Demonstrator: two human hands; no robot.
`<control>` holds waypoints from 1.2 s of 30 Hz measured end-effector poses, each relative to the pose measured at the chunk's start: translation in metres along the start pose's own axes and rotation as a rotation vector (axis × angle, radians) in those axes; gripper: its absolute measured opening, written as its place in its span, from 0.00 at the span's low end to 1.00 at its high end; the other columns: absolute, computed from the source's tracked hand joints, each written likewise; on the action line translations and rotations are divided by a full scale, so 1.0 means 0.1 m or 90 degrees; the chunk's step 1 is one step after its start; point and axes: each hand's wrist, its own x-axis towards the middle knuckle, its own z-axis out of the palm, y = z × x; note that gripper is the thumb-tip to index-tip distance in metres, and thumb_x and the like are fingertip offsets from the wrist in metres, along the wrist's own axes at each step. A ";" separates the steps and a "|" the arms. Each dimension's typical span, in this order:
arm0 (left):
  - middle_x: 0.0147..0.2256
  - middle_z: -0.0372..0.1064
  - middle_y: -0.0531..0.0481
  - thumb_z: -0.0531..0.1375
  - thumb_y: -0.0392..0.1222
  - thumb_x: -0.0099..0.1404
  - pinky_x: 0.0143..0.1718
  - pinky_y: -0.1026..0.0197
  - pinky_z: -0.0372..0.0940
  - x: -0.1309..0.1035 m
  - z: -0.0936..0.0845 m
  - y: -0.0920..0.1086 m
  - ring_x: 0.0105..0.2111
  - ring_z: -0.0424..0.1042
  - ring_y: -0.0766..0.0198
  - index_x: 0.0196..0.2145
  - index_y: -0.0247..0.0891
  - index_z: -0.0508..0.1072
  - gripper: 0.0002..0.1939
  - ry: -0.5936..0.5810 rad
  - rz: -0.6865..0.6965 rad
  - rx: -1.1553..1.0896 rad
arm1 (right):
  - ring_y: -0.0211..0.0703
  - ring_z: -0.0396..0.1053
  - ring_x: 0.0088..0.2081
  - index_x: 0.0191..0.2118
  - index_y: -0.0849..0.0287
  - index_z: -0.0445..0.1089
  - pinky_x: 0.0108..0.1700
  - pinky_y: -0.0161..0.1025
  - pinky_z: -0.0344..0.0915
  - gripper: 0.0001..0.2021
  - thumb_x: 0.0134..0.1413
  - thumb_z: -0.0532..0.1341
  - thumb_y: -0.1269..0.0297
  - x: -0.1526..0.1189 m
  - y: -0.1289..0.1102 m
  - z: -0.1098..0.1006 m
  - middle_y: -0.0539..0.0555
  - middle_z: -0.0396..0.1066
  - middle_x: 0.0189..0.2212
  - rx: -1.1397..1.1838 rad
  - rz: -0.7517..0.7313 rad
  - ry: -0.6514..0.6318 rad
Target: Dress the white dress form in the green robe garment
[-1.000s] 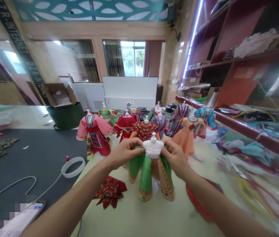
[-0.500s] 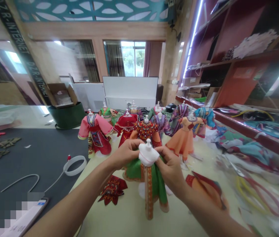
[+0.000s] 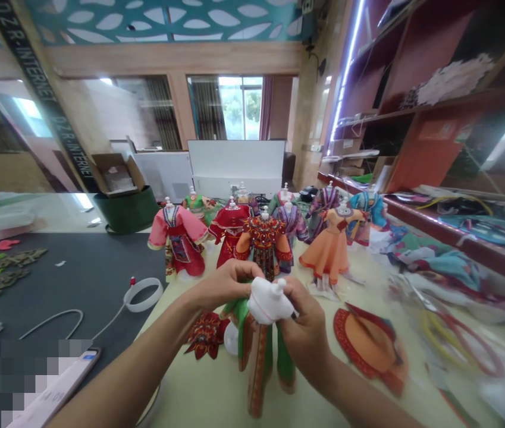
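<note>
Between my hands is a small white dress form (image 3: 266, 302), tilted to the right, with a green skirt (image 3: 244, 336) and a patterned orange strip hanging below it. My left hand (image 3: 229, 284) pinches its left shoulder. Closed on the right side is my right hand (image 3: 308, 324), with its thumb near the form's edge. A round white base (image 3: 233, 339) shows below the skirt. Beside it lies a red patterned collar piece (image 3: 206, 336). On the right of the table rests an orange piece with a red border (image 3: 370, 348).
Several small dressed forms stand behind, among them a pink robe (image 3: 178, 241) and an orange dress (image 3: 333, 246). Scissors (image 3: 457, 333) and fabric scraps (image 3: 439, 261) lie at right. On the dark mat are a white tape roll (image 3: 144, 295), a cable and a phone (image 3: 62, 386).
The dress form has gone from upright to tilted right and sits a little lower. My right hand has turned with it, and the skirt has swung left.
</note>
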 end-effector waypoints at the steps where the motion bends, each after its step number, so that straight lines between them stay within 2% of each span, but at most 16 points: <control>1: 0.25 0.69 0.53 0.68 0.36 0.46 0.29 0.68 0.59 0.00 0.00 0.00 0.26 0.66 0.70 0.25 0.32 0.73 0.08 0.001 0.000 -0.003 | 0.37 0.66 0.34 0.33 0.55 0.67 0.37 0.34 0.62 0.12 0.45 0.56 0.81 0.01 -0.01 0.00 0.48 0.67 0.32 -0.008 -0.024 0.005; 4: 0.28 0.70 0.52 0.67 0.35 0.47 0.31 0.67 0.61 -0.01 -0.01 0.00 0.28 0.68 0.69 0.29 0.33 0.73 0.09 -0.002 0.006 -0.011 | 0.42 0.67 0.41 0.32 0.55 0.67 0.43 0.39 0.63 0.11 0.45 0.58 0.80 0.07 -0.01 0.00 0.52 0.68 0.37 -0.013 -0.057 -0.007; 7: 0.41 0.70 0.46 0.66 0.33 0.48 0.42 0.62 0.63 -0.01 -0.03 -0.01 0.40 0.70 0.62 0.45 0.38 0.69 0.24 -0.018 0.032 -0.028 | 0.47 0.65 0.49 0.31 0.55 0.67 0.49 0.47 0.61 0.09 0.47 0.59 0.77 0.13 0.00 -0.02 0.56 0.68 0.46 0.023 -0.041 -0.068; 10: 0.55 0.59 0.39 0.67 0.33 0.48 0.49 0.54 0.60 0.00 -0.06 -0.03 0.50 0.65 0.56 0.59 0.42 0.54 0.42 -0.057 0.031 -0.028 | 0.49 0.62 0.53 0.30 0.55 0.67 0.53 0.51 0.58 0.08 0.48 0.60 0.77 0.20 -0.01 -0.05 0.56 0.68 0.49 0.068 -0.019 -0.141; 13: 0.61 0.48 0.35 0.67 0.37 0.48 0.54 0.48 0.56 0.02 -0.10 -0.05 0.56 0.59 0.50 0.63 0.43 0.44 0.50 -0.087 0.018 0.011 | 0.48 0.64 0.52 0.28 0.55 0.67 0.54 0.51 0.57 0.07 0.49 0.60 0.76 0.26 -0.02 -0.06 0.56 0.71 0.47 0.120 0.034 -0.218; 16: 0.63 0.43 0.34 0.67 0.40 0.49 0.58 0.46 0.50 0.03 -0.14 -0.07 0.61 0.50 0.50 0.64 0.43 0.37 0.54 -0.098 0.011 0.054 | 0.47 0.68 0.46 0.28 0.56 0.67 0.51 0.48 0.60 0.05 0.50 0.60 0.73 0.30 -0.02 -0.06 0.55 0.72 0.41 0.159 0.075 -0.270; 18: 0.63 0.42 0.34 0.67 0.40 0.49 0.59 0.47 0.49 0.03 -0.15 -0.08 0.62 0.47 0.50 0.64 0.43 0.35 0.55 -0.111 0.003 0.055 | 0.46 0.69 0.43 0.28 0.56 0.67 0.48 0.47 0.62 0.04 0.50 0.61 0.71 0.32 -0.01 -0.05 0.54 0.72 0.37 0.159 0.071 -0.280; 22: 0.63 0.42 0.34 0.67 0.40 0.49 0.59 0.48 0.50 0.05 -0.14 -0.12 0.61 0.49 0.51 0.64 0.42 0.37 0.54 -0.133 -0.010 0.016 | 0.43 0.67 0.37 0.27 0.57 0.67 0.44 0.43 0.63 0.04 0.48 0.62 0.71 0.33 -0.01 -0.05 0.52 0.69 0.31 0.111 0.054 -0.272; 26: 0.59 0.54 0.36 0.66 0.39 0.50 0.57 0.51 0.53 0.07 -0.16 -0.18 0.58 0.57 0.53 0.62 0.39 0.47 0.46 -0.105 0.019 -0.038 | 0.43 0.66 0.37 0.27 0.57 0.66 0.43 0.42 0.63 0.04 0.48 0.61 0.72 0.31 -0.03 -0.03 0.51 0.67 0.30 0.066 0.039 -0.228; 28: 0.54 0.62 0.37 0.64 0.41 0.54 0.53 0.52 0.58 0.03 -0.16 -0.19 0.54 0.63 0.54 0.58 0.37 0.55 0.37 -0.022 0.041 -0.048 | 0.43 0.66 0.37 0.27 0.57 0.66 0.41 0.41 0.62 0.04 0.48 0.60 0.73 0.28 -0.06 -0.01 0.51 0.66 0.30 0.039 0.030 -0.187; 29: 0.51 0.65 0.38 0.62 0.43 0.56 0.51 0.53 0.60 -0.02 -0.15 -0.18 0.51 0.65 0.54 0.55 0.36 0.59 0.31 0.057 0.059 -0.031 | 0.43 0.66 0.36 0.27 0.57 0.65 0.40 0.41 0.62 0.04 0.48 0.59 0.73 0.27 -0.07 0.00 0.51 0.66 0.30 0.025 0.025 -0.164; 31: 0.44 0.70 0.41 0.58 0.47 0.59 0.47 0.55 0.62 -0.19 -0.09 -0.16 0.46 0.68 0.56 0.47 0.35 0.66 0.20 0.270 0.114 0.051 | 0.42 0.66 0.34 0.27 0.57 0.65 0.38 0.40 0.62 0.05 0.48 0.59 0.74 0.24 -0.09 0.04 0.51 0.66 0.29 -0.004 0.010 -0.120; 33: 0.38 0.71 0.45 0.56 0.50 0.61 0.47 0.56 0.61 -0.42 0.02 -0.16 0.43 0.69 0.57 0.40 0.36 0.68 0.15 0.471 0.186 0.163 | 0.42 0.65 0.33 0.27 0.57 0.65 0.37 0.40 0.62 0.05 0.48 0.58 0.74 0.21 -0.11 0.07 0.51 0.65 0.28 -0.029 -0.004 -0.089; 34: 0.37 0.70 0.46 0.56 0.51 0.60 0.47 0.56 0.60 -0.54 0.09 -0.17 0.42 0.68 0.57 0.39 0.37 0.68 0.15 0.525 0.223 0.214 | 0.43 0.65 0.33 0.27 0.57 0.64 0.37 0.41 0.62 0.05 0.48 0.58 0.74 0.19 -0.12 0.09 0.52 0.65 0.28 -0.041 -0.008 -0.077; 36: 0.39 0.68 0.47 0.60 0.52 0.56 0.48 0.56 0.60 -0.73 0.26 -0.21 0.45 0.66 0.54 0.42 0.39 0.67 0.19 0.542 0.264 0.258 | 0.43 0.65 0.33 0.27 0.57 0.64 0.37 0.41 0.62 0.05 0.49 0.58 0.73 0.16 -0.13 0.12 0.52 0.65 0.28 -0.060 -0.012 -0.064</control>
